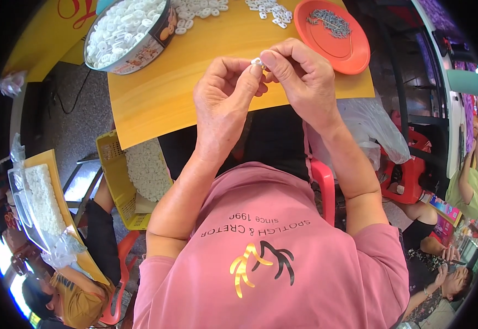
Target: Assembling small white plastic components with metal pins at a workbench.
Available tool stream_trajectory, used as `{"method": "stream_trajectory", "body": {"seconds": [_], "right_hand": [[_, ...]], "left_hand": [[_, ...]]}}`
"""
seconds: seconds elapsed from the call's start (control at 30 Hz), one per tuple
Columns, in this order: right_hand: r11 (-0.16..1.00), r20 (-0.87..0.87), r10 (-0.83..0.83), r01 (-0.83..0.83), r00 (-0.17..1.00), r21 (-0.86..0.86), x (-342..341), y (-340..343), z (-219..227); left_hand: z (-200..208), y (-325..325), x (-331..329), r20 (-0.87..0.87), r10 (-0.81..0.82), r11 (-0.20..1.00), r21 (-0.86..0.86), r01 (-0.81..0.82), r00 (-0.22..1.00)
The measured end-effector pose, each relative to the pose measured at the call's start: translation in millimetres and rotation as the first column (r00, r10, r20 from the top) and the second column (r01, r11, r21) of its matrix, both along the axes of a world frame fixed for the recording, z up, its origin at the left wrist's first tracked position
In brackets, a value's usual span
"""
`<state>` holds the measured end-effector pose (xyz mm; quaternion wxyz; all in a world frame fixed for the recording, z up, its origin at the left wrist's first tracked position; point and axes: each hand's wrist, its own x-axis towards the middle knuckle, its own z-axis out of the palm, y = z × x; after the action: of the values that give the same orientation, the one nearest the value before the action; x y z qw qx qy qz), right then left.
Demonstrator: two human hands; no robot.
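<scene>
Above the yellow table, my two hands meet fingertip to fingertip around a small white plastic piece (257,62). My left hand (225,90) is closed, its thumb and fingers gripping the piece. Closed in a pinch, my right hand (303,74) has its thumb and index finger at the piece's right side; whether it also holds a smaller part is hidden. A round tin (134,67) heaped with similar white oval pieces stands at the far left. Beyond my right hand, an orange-red plate (354,59) carries a pile of small grey metal parts (331,24), apparently screws.
Loose white pieces (198,11) and a second white group (272,12) lie at the table's far side (167,104). A yellow crate (112,170) of white pieces stands below left. Plastic bags (373,126) and a red stool (409,170) are at right. Other people sit nearby on both sides.
</scene>
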<state>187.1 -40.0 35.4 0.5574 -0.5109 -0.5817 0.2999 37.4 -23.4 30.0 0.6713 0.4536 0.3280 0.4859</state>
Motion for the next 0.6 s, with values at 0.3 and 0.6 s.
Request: {"method": "stream_trajectory", "body": {"seconds": [0.3,0.6], "right_hand": [[0.997,0.049,-0.073,0.072,0.996,0.017,-3.4,8.2,-15.5],[0.96,0.426,0.015,-0.132,0.904,0.246,20.2,25.0,3.4]], "left_hand": [[-8.5,9.7,2.1,-0.05,0.015,0.999,-0.029,-0.017,0.999],[-7.3,16.5,-6.1,0.038,-0.002,0.994,-0.105,0.006,0.999]]}}
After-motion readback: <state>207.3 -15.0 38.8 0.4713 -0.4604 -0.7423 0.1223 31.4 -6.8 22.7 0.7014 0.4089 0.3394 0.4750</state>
